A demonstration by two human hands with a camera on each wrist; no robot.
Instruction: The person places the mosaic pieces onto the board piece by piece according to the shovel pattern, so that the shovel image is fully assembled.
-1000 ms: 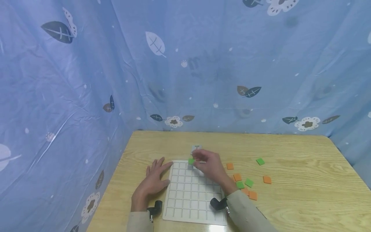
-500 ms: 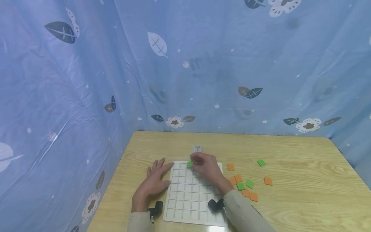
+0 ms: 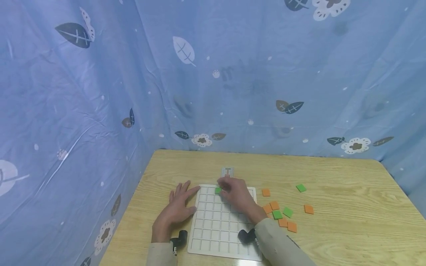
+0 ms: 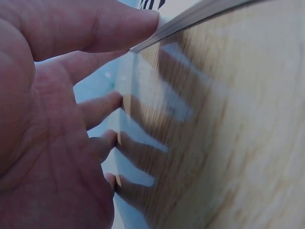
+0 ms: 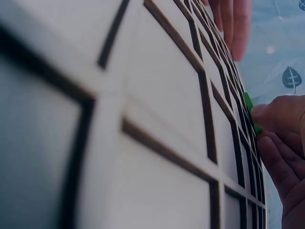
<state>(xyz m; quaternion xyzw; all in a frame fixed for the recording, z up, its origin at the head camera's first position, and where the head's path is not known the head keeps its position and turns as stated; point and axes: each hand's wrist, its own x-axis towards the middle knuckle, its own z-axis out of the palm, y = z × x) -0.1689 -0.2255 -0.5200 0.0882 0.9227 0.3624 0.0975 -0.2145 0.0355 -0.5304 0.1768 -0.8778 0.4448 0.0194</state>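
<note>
My right hand (image 3: 237, 194) is over the far side of a white grid board (image 3: 213, 234), thumb and fingers at a small green square tile (image 3: 217, 190) in the far row. In the right wrist view the thumb (image 5: 274, 114) lies against the green tile (image 5: 249, 104), and the other fingers curl beneath. My left hand (image 3: 178, 208) lies spread on the table at the board's left side, its index fingertip by the far left corner. The left wrist view shows the left thumb (image 4: 114, 28) touching the board's edge (image 4: 190, 21).
Several orange tiles (image 3: 292, 227) and green tiles (image 3: 287, 212) are scattered on the wooden table (image 3: 349, 192) right of the board. A small printed card (image 3: 227, 172) lies just beyond the board. Blue patterned curtains (image 3: 233, 74) stand behind and to the left.
My right hand has brought the green tile from the board's far edge slightly nearer, down onto the far row. My left hand has stayed in place.
</note>
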